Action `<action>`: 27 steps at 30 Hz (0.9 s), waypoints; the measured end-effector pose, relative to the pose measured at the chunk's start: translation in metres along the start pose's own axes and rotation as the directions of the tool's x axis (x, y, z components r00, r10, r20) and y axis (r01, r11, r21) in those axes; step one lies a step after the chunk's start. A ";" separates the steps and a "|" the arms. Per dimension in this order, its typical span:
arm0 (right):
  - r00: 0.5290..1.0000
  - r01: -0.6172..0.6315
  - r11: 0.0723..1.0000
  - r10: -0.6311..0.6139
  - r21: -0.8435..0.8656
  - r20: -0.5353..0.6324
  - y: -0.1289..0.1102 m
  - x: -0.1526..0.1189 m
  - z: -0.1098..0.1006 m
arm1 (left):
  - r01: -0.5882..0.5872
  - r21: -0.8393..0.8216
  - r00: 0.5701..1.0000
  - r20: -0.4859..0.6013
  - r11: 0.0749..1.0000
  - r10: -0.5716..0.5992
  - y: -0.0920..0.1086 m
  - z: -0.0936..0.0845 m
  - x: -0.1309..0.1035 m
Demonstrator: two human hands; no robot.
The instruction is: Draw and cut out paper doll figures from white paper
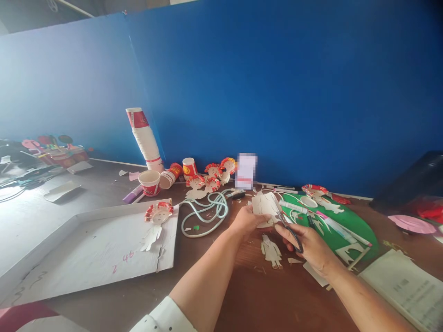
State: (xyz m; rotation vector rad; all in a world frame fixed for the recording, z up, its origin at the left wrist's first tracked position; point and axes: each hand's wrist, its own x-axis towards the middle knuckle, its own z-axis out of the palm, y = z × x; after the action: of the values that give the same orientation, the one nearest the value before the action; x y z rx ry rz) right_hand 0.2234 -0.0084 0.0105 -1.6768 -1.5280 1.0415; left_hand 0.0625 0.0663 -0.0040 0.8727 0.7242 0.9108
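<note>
My left hand (pixel 249 220) is closed on a piece of white card (pixel 266 206) with faint drawn lines, held a little above the table. In my right hand (pixel 309 246) is a pair of scissors (pixel 290 230) with dark handles, its blades at the right edge of the card. Below the hands a cut-out paper figure (pixel 271 251) lies on the brown tabletop, with small paper scraps around it. Just right of the card is a round green sheet (pixel 360 226) bearing markers, loose strips and paper pieces.
A white box lid (pixel 86 258) at left carries a paper figure with a red-fringed head (pixel 158 213). Behind stand stacked paper cups (pixel 147 143), a coiled pale cable (pixel 207 216) and several fringed heads (pixel 212 177). A blue partition (pixel 277 92) closes the back; printed paper (pixel 404 288) lies front right.
</note>
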 end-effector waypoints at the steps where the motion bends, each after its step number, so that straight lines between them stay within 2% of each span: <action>1: 1.000 0.002 1.000 -0.002 -0.002 0.001 0.000 0.000 0.000 | 0.001 -0.001 1.000 -0.002 1.000 -0.001 0.000 0.000 0.000; 27: 0.999 0.017 1.000 -0.017 -0.017 -0.039 -0.005 -0.001 0.001 | -0.003 0.042 1.000 -0.019 0.999 0.003 -0.002 -0.003 0.002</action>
State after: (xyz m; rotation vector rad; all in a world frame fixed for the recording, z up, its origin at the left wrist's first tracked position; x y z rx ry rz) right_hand 0.2206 -0.0091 0.0143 -1.6831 -1.5278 0.9843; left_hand 0.0615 0.0685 -0.0073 0.9032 0.7612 0.9107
